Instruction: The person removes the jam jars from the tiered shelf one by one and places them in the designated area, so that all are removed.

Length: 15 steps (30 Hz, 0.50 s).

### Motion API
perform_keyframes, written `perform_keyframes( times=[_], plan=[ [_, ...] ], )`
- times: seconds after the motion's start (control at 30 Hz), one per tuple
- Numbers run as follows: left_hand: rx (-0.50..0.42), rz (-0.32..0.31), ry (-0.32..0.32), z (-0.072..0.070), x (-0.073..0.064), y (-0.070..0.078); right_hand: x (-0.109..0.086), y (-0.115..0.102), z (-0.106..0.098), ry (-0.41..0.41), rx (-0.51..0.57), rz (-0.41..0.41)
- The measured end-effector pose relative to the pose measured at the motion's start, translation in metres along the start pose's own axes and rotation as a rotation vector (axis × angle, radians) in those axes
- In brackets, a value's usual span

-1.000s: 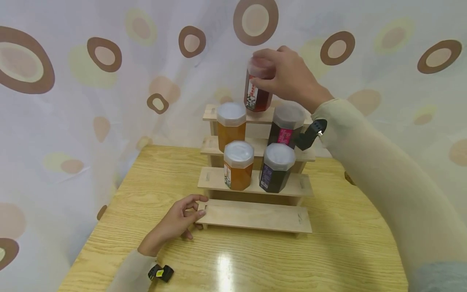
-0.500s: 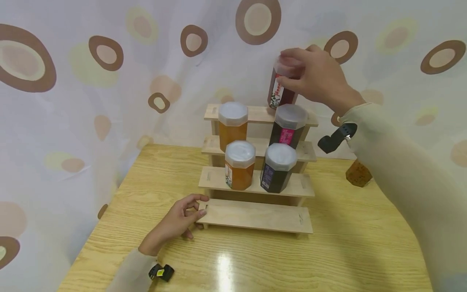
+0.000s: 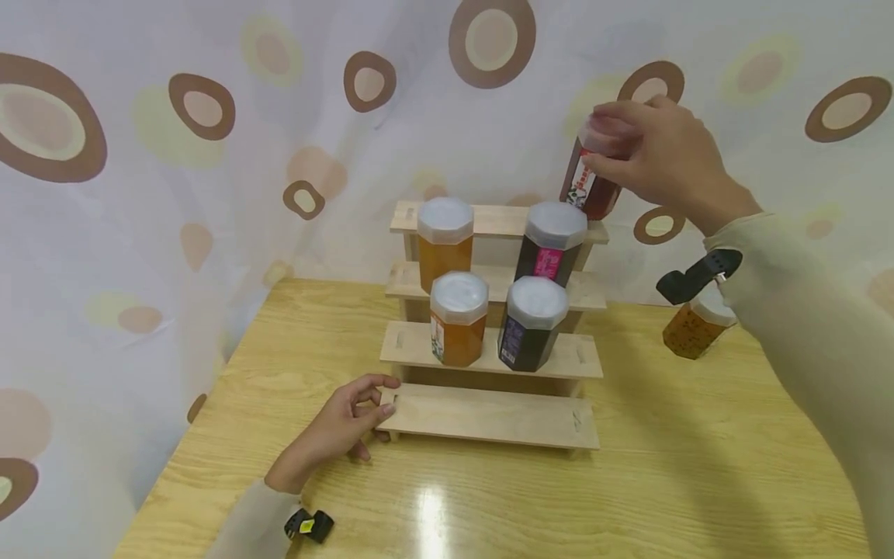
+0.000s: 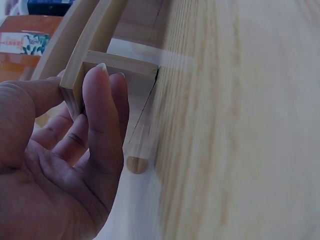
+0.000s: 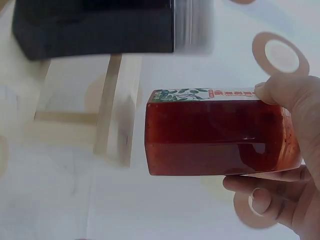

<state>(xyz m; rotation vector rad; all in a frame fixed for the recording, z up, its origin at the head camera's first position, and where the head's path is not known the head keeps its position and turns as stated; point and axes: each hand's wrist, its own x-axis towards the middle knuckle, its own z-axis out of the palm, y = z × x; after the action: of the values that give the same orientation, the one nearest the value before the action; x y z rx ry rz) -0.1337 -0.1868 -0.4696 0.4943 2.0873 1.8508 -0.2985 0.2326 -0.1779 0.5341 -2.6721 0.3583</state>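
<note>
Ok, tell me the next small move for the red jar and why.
Probably lower the red jar gently onto the top shelf's right end: the right hand holds it near there, the right wrist view shows a gap between base and shelf, and the left hand grips the bottom shelf.

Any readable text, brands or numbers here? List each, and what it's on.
Nothing reads with certainty.
Red jar, white label: red lettering, too blurred.
Front orange jar, side label: lettering too small.
Rear dark jar, pink label: markings too small.
Front dark jar, purple label: markings too small.
</note>
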Motion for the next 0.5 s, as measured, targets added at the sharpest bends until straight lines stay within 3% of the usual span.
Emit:
perform_keyframes(
  times=[0.23, 0.5],
  plan=[
    [0.013, -0.007, -0.002, 0.002, 0.000, 0.001, -0.016, 0.022, -0.012, 0.009, -0.027, 0.025],
    [0.022, -0.004, -0.008, -0.001, 0.001, 0.002, -0.030, 0.044, -0.019, -0.046, -0.057, 0.104]
  ],
)
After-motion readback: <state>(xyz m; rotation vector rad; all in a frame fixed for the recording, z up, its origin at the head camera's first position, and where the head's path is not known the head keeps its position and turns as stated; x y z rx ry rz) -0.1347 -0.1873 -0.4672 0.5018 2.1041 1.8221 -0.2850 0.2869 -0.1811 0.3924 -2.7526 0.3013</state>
